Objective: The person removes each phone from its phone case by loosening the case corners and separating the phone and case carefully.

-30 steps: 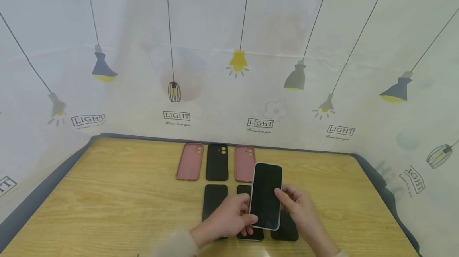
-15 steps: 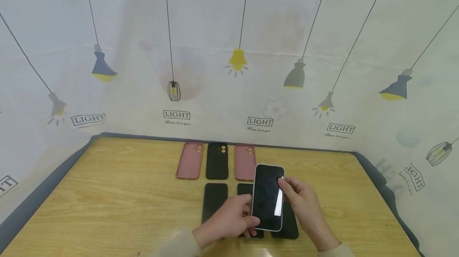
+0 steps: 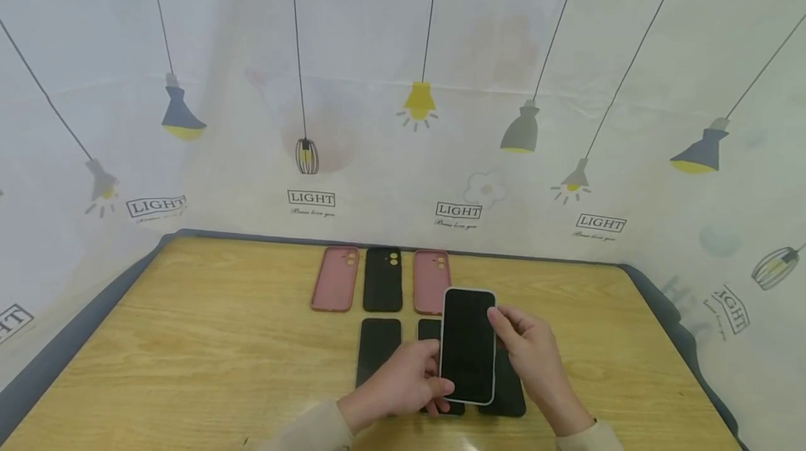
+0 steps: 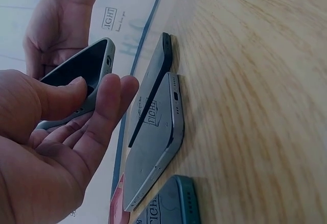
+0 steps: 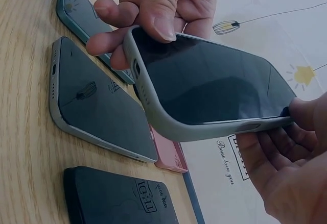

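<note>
A phone in a pale grey case, black screen up, is held above the table by both hands. My left hand pinches its lower left corner, thumb on the screen and fingers beneath, as the left wrist view shows. The right hand grips the upper right edge between thumb and fingers. Under them lie three phones: a teal-edged one on the left, a silver-edged one in the middle and a black-edged one on the right. The hands and held phone partly cover these in the head view.
Along the back of the wood-grain table lie a pink phone case, a black case and a second pink case, whose lower corner sits behind the held phone. A lamp-printed curtain rises beyond the table's back edge.
The right thumb has slid up along the phone's right edge. A bright reflection on the screen, visible half a second ago, is gone. The left hand keeps its hold.
</note>
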`<move>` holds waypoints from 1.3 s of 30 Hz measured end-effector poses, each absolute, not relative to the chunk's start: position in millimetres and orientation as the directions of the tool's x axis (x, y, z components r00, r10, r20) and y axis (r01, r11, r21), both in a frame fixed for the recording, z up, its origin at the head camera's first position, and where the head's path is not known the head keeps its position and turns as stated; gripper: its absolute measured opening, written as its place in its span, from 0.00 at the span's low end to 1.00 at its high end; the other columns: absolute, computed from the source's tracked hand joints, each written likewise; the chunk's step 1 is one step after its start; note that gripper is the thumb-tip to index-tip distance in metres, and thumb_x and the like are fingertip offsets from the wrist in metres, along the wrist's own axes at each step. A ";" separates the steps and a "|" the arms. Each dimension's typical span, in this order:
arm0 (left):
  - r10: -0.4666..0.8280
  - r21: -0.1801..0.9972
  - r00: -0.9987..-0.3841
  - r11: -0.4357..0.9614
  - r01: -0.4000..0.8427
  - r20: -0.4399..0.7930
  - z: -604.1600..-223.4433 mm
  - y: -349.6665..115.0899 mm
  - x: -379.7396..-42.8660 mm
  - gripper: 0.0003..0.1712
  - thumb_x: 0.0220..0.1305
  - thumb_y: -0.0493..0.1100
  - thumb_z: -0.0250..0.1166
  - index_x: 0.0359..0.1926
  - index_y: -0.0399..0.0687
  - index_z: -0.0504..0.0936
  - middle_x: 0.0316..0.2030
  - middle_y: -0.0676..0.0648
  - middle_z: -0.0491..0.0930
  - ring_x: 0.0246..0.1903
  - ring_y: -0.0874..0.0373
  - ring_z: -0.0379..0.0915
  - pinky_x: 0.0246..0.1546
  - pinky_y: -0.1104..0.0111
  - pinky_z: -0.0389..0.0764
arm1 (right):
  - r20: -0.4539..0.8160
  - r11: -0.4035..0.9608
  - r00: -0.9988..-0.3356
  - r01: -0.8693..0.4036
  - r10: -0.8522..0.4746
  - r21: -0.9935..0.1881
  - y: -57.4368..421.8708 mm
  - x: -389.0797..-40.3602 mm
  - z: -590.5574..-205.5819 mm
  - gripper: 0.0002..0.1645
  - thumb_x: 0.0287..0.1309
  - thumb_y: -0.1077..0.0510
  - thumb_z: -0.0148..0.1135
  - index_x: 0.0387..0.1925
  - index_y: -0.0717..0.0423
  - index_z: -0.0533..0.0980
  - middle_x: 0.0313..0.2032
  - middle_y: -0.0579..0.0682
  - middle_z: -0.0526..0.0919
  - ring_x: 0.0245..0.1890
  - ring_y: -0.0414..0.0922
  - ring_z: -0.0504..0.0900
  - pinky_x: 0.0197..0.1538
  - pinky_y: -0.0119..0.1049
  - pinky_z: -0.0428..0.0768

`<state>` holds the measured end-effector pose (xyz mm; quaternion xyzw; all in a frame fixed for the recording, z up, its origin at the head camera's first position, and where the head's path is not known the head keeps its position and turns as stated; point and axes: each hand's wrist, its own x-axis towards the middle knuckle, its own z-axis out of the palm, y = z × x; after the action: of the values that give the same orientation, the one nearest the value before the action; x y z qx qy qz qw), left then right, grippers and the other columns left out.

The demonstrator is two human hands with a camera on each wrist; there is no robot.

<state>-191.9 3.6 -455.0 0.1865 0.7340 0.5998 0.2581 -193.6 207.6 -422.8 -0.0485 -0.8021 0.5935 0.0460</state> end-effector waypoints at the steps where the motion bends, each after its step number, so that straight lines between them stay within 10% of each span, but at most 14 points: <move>1: 0.582 0.976 -0.797 0.216 -0.037 -0.159 -454.7 3.7 -191.9 0.11 0.62 0.30 0.63 0.43 0.45 0.76 0.24 0.46 0.84 0.21 0.51 0.82 0.21 0.60 0.85 | 0.018 0.286 -0.991 0.021 0.133 -0.958 207.3 -193.8 -423.0 0.20 0.68 0.52 0.57 0.47 0.65 0.80 0.36 0.52 0.85 0.32 0.36 0.81 0.38 0.27 0.82; 39: 0.554 0.964 -0.816 0.265 -0.019 -0.169 -457.3 1.2 -194.5 0.14 0.61 0.25 0.61 0.46 0.40 0.76 0.25 0.43 0.84 0.19 0.49 0.81 0.21 0.61 0.85 | -0.064 0.043 -0.985 0.072 0.161 -0.996 198.8 -200.4 -429.7 0.17 0.68 0.61 0.56 0.45 0.75 0.79 0.25 0.44 0.85 0.22 0.41 0.81 0.33 0.33 0.83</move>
<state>-194.5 1.2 -457.3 0.1767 0.7560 0.5799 0.2470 -200.4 198.8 -429.7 -0.0806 -0.7213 0.6871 0.0323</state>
